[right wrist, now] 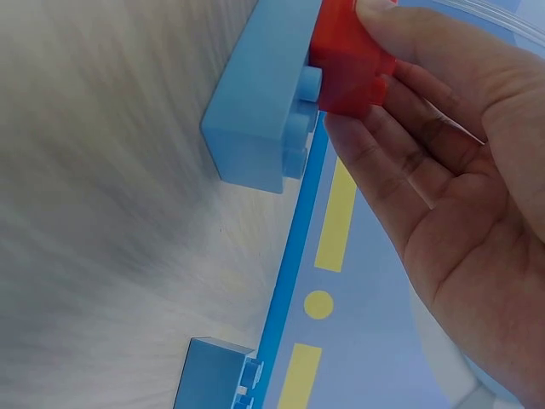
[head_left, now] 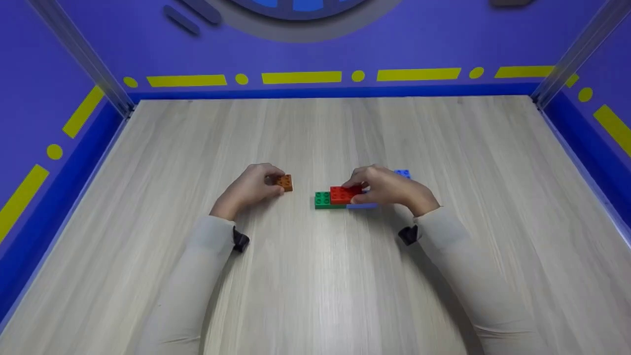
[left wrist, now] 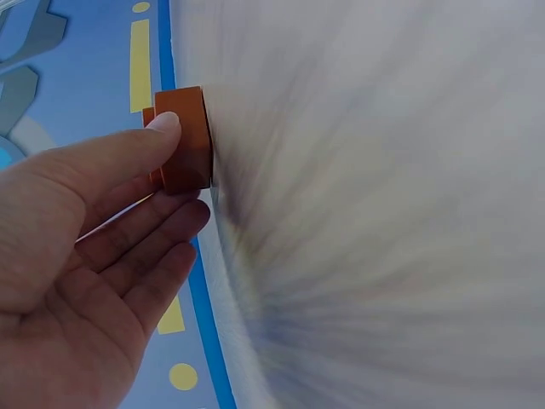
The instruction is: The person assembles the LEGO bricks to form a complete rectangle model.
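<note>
Red plastic brick (head_left: 339, 196) tops green brick (head_left: 322, 200), pale-blue brick (right wrist: 255, 106); my right hand (head_left: 384, 185) pinches it. Left hand (head_left: 252, 187) pinches brown brick (left wrist: 189, 149), unjoined like blue brick (head_left: 403, 173).

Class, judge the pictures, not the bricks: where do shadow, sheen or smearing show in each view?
Head view: shadows lie on the tabletop along the inner sides of the sleeves, with a pale sheen low in the middle; left wrist view: its grain smears into streaks, but the orange brick looks fairly crisp; right wrist view: similar streaks, while the nearer blue brick keeps clear edges.
</note>
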The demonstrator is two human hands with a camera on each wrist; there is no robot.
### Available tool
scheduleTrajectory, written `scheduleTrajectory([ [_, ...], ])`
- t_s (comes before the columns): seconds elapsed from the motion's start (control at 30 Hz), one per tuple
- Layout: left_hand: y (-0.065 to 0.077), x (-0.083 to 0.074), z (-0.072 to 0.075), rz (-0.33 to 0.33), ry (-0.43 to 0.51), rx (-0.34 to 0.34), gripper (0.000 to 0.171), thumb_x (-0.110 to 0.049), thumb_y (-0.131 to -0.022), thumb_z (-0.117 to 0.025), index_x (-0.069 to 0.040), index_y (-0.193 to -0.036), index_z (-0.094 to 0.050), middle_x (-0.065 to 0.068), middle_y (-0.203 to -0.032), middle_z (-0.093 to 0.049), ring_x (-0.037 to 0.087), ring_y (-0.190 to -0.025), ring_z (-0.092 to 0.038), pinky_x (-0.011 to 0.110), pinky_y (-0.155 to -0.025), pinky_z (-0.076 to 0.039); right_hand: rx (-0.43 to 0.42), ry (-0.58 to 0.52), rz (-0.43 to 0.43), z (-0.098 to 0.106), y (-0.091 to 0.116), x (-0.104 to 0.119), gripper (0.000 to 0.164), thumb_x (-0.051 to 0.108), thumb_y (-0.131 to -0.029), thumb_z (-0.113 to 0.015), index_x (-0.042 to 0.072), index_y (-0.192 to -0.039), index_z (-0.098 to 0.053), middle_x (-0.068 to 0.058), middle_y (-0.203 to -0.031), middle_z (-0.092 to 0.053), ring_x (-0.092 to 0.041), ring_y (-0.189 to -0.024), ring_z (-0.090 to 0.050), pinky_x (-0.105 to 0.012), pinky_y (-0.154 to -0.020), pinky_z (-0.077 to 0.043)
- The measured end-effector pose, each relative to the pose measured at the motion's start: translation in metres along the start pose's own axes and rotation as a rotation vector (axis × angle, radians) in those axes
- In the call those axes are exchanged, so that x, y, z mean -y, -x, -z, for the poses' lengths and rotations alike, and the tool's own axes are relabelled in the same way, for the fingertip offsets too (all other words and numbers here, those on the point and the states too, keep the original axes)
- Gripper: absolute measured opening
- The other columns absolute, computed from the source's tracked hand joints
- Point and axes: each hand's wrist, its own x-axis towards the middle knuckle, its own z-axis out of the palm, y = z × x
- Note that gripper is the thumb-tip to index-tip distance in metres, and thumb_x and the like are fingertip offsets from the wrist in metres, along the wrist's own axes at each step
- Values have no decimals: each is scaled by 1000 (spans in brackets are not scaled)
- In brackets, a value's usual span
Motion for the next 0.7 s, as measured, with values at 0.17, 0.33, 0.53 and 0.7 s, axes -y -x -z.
scheduleTrajectory([
  [0.17,0,-2,-2,6,1,-4,36,-15,-89,-68,-5,-124,-64,11,-121,-63,25,-112,-59,41,-97,-47,-5,4,-3,-1,0,-1,36,12,-85,-72,6,-120,-68,-8,-110,-67,-22,-100,-63,-38,-89,-54],
  [0.33,0,-3,-3,-4,-23,-10,36,-17,-88,-70,-4,-122,-65,11,-119,-64,25,-110,-60,41,-96,-48,-3,8,-3,-2,1,0,36,13,-85,-72,7,-121,-68,-8,-110,-66,-22,-100,-62,-38,-89,-54],
  [0.53,0,-3,-3,-15,-15,-11,36,-19,-88,-71,-5,-121,-66,11,-119,-65,25,-110,-60,41,-96,-48,-6,3,7,-1,0,0,36,13,-85,-72,6,-120,-68,-8,-110,-67,-22,-100,-63,-38,-89,-54],
  [0.7,0,-5,-4,-32,3,-8,36,-19,-87,-71,-4,-120,-66,11,-117,-65,25,-109,-61,41,-95,-49,-6,12,-12,-1,0,-1,36,15,-86,-72,7,-120,-68,-7,-111,-66,-21,-100,-63,-36,-88,-54],
])
